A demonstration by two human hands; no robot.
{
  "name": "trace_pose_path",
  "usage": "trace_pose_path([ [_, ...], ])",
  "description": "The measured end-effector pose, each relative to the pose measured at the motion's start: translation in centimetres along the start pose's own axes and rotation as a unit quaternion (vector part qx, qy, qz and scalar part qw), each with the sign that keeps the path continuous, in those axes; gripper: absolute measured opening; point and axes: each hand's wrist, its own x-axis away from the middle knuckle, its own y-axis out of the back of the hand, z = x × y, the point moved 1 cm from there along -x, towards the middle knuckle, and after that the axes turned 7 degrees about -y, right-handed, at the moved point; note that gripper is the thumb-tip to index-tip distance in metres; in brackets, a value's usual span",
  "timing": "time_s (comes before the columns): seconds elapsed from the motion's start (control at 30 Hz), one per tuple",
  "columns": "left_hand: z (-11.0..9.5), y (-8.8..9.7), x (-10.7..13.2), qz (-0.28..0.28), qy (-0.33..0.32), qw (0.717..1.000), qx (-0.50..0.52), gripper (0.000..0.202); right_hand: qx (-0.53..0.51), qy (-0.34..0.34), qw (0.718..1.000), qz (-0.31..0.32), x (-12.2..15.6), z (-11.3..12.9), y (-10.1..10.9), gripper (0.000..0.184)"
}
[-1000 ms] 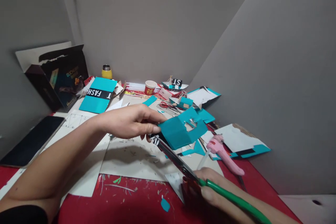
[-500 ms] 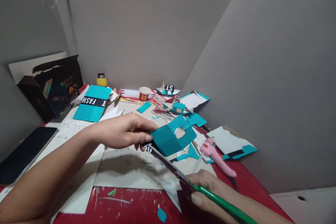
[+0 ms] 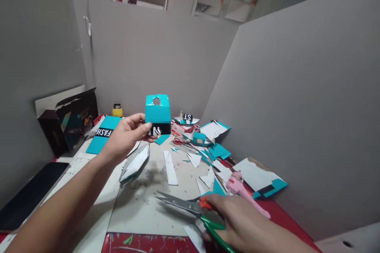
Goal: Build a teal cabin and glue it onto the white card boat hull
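My left hand (image 3: 132, 132) pinches a folded teal cardboard piece (image 3: 157, 114) by its lower left edge and holds it up over the table. The piece has a round hole near its top and a black band with white letters along the bottom. In my right hand (image 3: 234, 217) are scissors (image 3: 187, 205) with green and orange handles, their blades slightly parted and pointing left, apart from the cardboard. Below my left hand lies a boat-shaped paper piece (image 3: 135, 163), white inside. A white strip (image 3: 170, 168) rests on the pale board (image 3: 148, 213).
A pink glue gun (image 3: 246, 191) lies at right beside cardboard scraps (image 3: 258, 176). Small paper boats (image 3: 197, 138) and red-handled scissors (image 3: 178, 141) are further back. At left stand a black box (image 3: 71, 122), a yellow bottle (image 3: 117, 110) and a dark phone (image 3: 34, 195).
My left hand has lifted the teal piece and turned it upright. The scissors have come away from it, down toward the board. The view has tilted up, showing shelves.
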Motion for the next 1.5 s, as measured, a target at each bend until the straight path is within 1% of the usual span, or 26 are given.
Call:
trace_pose_path([
  [0.07, -0.1, 0.2, 0.0, -0.021, 0.006, 0.999, 0.033, 0.018, 0.031, -0.017, 0.999, -0.017, -1.5, -0.1, -0.9, 0.022],
  [0.17, -0.1, -0.1, 0.2, -0.032, 0.013, 0.998, 0.056, 0.024, 0.033, -0.019, 0.999, -0.026, -3.4, -0.4, -1.3, 0.023],
  [0.23, 0.1, -0.5, 0.5, -0.038, 0.010, 0.997, 0.063, 0.027, 0.008, 0.015, 0.999, -0.047, -4.1, -0.2, -0.8, 0.026],
  [0.27, 0.2, -0.8, 0.6, -0.042, 0.008, 0.997, 0.064, 0.028, -0.013, 0.043, 0.996, -0.072, -4.3, 0.2, -0.4, 0.026],
  [0.33, 0.6, -1.5, 0.8, -0.049, 0.001, 0.997, 0.065, 0.029, -0.084, 0.100, 0.982, -0.139, -4.4, 1.5, 0.6, 0.023],
  [0.37, 0.9, -1.9, 0.9, -0.051, -0.001, 0.996, 0.066, 0.030, -0.139, 0.122, 0.968, -0.169, -4.5, 2.5, 1.1, 0.023],
  [0.4, 1.2, -2.3, 1.1, -0.052, -0.003, 0.996, 0.069, 0.031, -0.219, 0.128, 0.951, -0.177, -4.6, 3.5, 1.5, 0.024],
  [0.43, 1.4, -2.7, 1.3, -0.053, -0.005, 0.996, 0.072, 0.032, -0.315, 0.123, 0.925, -0.173, -4.9, 4.6, 1.9, 0.025],
  [0.47, 1.6, -3.1, 1.5, -0.054, -0.008, 0.996, 0.075, 0.033, -0.418, 0.112, 0.887, -0.159, -5.3, 5.6, 2.1, 0.028],
  [0.5, 1.9, -3.5, 1.7, -0.055, -0.010, 0.995, 0.077, 0.033, -0.500, 0.106, 0.847, -0.149, -5.6, 6.6, 2.3, 0.029],
  [0.57, 2.2, -4.1, 2.2, -0.057, -0.012, 0.995, 0.076, 0.031, -0.596, 0.111, 0.783, -0.141, -6.4, 8.0, 2.3, 0.028],
  [0.6, 2.3, -4.3, 2.4, -0.056, -0.010, 0.996, 0.074, 0.029, -0.626, 0.116, 0.759, -0.139, -6.7, 8.5, 2.2, 0.029],
  [0.67, 2.6, -4.5, 2.7, -0.048, -0.006, 0.996, 0.075, 0.026, -0.667, 0.121, 0.722, -0.139, -7.3, 8.9, 1.9, 0.029],
  [0.73, 2.9, -4.7, 2.7, -0.041, -0.007, 0.996, 0.079, 0.024, -0.701, 0.114, 0.693, -0.128, -7.6, 8.9, 1.6, 0.028],
  [0.8, 3.2, -4.8, 2.7, -0.046, -0.009, 0.996, 0.082, 0.024, -0.735, 0.100, 0.663, -0.103, -7.9, 8.8, 1.3, 0.028],
  [0.87, 3.5, -4.9, 2.6, -0.063, -0.009, 0.994, 0.086, 0.026, -0.757, 0.084, 0.643, -0.074, -8.0, 8.8, 1.1, 0.030],
  [0.97, 3.8, -5.1, 2.7, -0.088, -0.006, 0.991, 0.099, 0.029, -0.771, 0.066, 0.630, -0.068, -8.1, 9.1, 0.8, 0.034],
  [1.1, 4.1, -5.3, 2.7, -0.106, 0.019, 0.988, 0.106, 0.031, -0.779, 0.048, 0.617, -0.098, -8.3, 9.3, 0.1, 0.040],
  [1.2, 4.6, -5.3, 2.6, -0.116, 0.032, 0.986, 0.114, 0.032, -0.778, 0.040, 0.615, -0.122, -8.6, 9.3, -0.3, 0.042],
  [1.33, 5.1, -5.3, 2.2, -0.136, 0.044, 0.983, 0.115, 0.030, -0.773, 0.038, 0.615, -0.154, -9.2, 9.2, -0.3, 0.041],
  [1.5, 5.1, -5.4, 2.3, -0.143, 0.070, 0.979, 0.129, 0.031, -0.776, 0.041, 0.609, -0.160, -9.1, 9.5, -0.5, 0.041],
])
